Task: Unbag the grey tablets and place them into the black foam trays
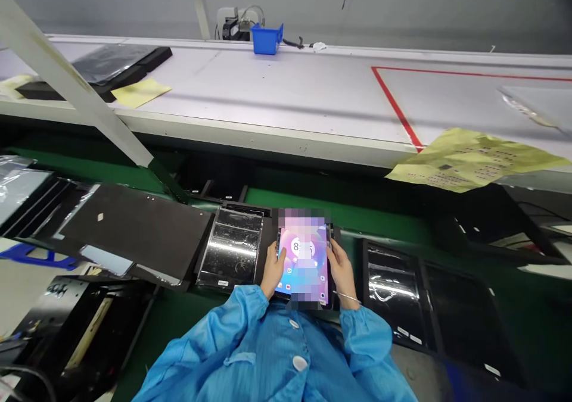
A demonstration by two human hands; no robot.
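A tablet [316, 265] with a lit home screen showing a clock and app icons is held upright in front of my body. My left hand [272, 269] grips its left edge, the thumb lying along the front. On the opposite edge my right hand [342, 271] is closed on the tablet in the same way. Part of the screen is blurred out by blocks. To the left of my left hand lies a black tray with a film-wrapped dark panel [232, 244]. Another black tray with a wrapped panel [395, 289] lies right of my right hand.
A white shelf [277, 98] runs across ahead, carrying a blue bin [267, 39]. A yellow sheet [473, 161] hangs over its edge. A slanted white post [75, 80] crosses at left. Black trays [138, 223] line the green bench [286, 202] on both sides.
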